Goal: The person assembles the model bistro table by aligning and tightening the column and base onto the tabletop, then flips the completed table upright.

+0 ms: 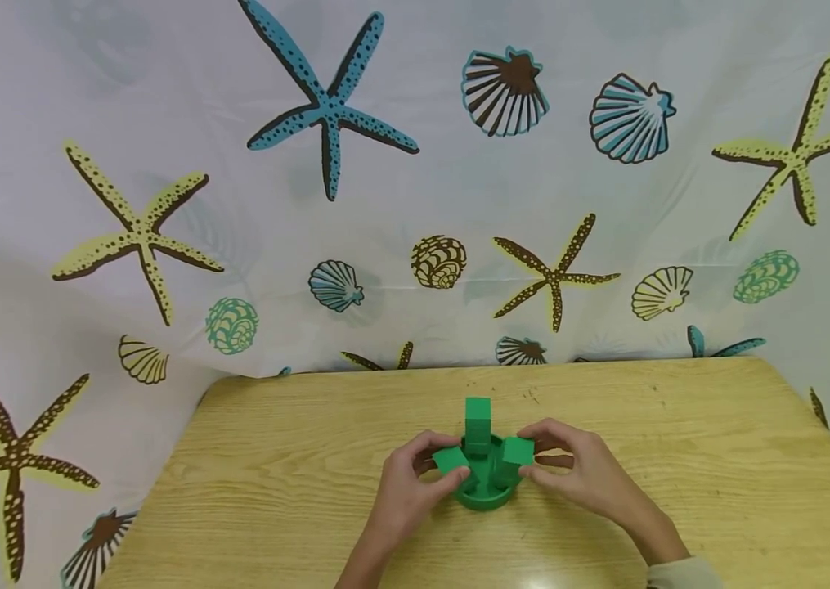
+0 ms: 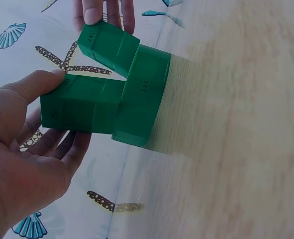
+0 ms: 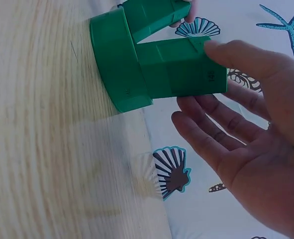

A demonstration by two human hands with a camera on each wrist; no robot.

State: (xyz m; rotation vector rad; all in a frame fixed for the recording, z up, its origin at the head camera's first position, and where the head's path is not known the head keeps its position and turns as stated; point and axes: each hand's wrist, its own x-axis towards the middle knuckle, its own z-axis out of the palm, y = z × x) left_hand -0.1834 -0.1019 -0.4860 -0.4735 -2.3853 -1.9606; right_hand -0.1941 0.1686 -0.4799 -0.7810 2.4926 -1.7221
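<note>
A round green dish (image 1: 484, 502) with a low wall stands on the table, and three square green blocks rise from inside it. My left hand (image 1: 409, 484) pinches the top of the left block (image 1: 450, 460) between thumb and fingers. On the other side, my right hand (image 1: 594, 474) grips the upper end of the right block (image 1: 519, 451) the same way. The back block (image 1: 477, 411) stands upright, untouched by either hand. Small printed numbers show on the dish wall (image 2: 146, 94) in the left wrist view, and on the right block (image 3: 186, 69) in the right wrist view.
Pale wood grain covers the tabletop (image 1: 275, 466). Behind its far edge hangs a white cloth (image 1: 400, 204) printed with starfish and shells, which also runs down along both sides.
</note>
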